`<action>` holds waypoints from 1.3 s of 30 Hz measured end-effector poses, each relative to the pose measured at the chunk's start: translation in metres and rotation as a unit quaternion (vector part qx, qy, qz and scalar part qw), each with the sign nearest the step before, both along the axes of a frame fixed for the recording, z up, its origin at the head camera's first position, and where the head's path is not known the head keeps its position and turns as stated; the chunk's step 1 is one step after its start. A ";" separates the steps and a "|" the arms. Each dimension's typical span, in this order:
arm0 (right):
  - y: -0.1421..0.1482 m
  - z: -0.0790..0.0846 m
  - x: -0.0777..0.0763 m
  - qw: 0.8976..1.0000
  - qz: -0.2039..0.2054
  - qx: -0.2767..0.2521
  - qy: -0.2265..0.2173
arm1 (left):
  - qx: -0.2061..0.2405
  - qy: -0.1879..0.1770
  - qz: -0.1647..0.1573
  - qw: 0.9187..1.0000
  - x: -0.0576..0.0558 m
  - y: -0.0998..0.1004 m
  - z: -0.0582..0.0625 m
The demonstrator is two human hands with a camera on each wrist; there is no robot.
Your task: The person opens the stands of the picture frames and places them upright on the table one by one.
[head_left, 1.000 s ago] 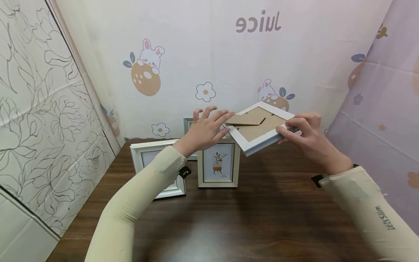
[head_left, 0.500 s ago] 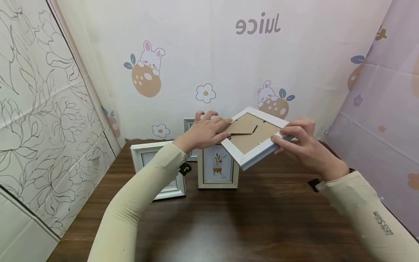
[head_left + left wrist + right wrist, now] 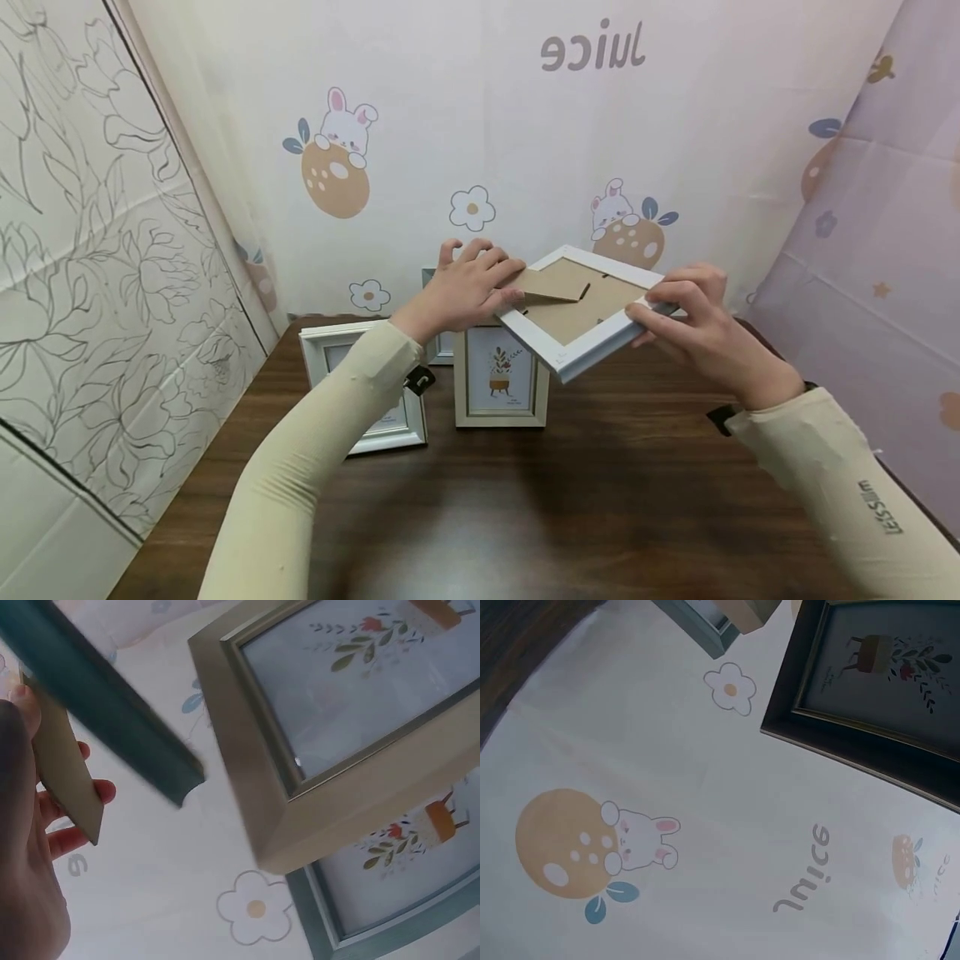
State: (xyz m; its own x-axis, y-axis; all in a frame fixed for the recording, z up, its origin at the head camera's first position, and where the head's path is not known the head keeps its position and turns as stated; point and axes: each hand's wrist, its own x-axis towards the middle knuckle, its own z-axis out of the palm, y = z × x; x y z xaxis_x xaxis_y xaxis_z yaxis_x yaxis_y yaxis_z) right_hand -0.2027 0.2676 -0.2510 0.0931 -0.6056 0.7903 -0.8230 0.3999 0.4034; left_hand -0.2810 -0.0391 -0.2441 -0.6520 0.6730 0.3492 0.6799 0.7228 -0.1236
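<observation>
A white picture frame (image 3: 596,337) is held face down and tilted above the table. My right hand (image 3: 697,329) grips its right edge, thumb on the back and fingers underneath; this hand is out of sight in the right wrist view. At the left side my left hand (image 3: 468,287) pinches the brown easel stand (image 3: 551,285), which is swung partly up from the backing. The left wrist view shows thumb and fingers on either side of that stand (image 3: 69,765), beside the frame's edge (image 3: 112,705). The frame's front, a potted-plant print (image 3: 874,660), faces the right wrist camera.
A beige frame (image 3: 501,421) stands upright below the held one. Behind it is a grey-green frame (image 3: 319,930), mostly hidden in the head view. To the left, a white frame (image 3: 412,427) stands partly behind my left forearm. A printed curtain (image 3: 465,100) backs the dark wooden table (image 3: 600,517).
Over the second, the held frame has shifted slightly left and down. The stand lay nearly flat half a second ago and is now raised, with my left hand pinching it.
</observation>
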 end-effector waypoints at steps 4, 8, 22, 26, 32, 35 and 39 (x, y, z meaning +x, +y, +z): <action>0.000 -0.001 -0.002 1.000 -0.003 0.005 -0.004 | -0.004 0.025 -0.001 1.000 0.002 -0.002 0.007; 0.000 -0.001 -0.003 1.000 -0.001 0.006 -0.005 | -0.006 0.058 -0.004 0.998 0.004 -0.003 0.016; 0.000 -0.002 -0.004 1.000 -0.005 0.003 -0.004 | -0.003 0.069 -0.009 0.998 0.004 -0.006 0.028; 0.001 -0.003 -0.003 1.000 -0.008 0.007 -0.005 | 0.004 0.065 -0.016 0.998 0.003 -0.006 0.026; 0.000 -0.001 -0.002 1.000 -0.009 0.003 -0.002 | 0.014 0.057 -0.017 0.998 0.002 -0.005 0.025; 0.001 0.000 -0.001 1.000 -0.014 0.000 0.002 | 0.021 0.053 -0.018 0.998 0.004 -0.004 0.026; 0.003 0.001 -0.001 1.000 -0.024 -0.008 0.002 | 0.032 0.057 -0.025 0.998 0.009 -0.002 0.026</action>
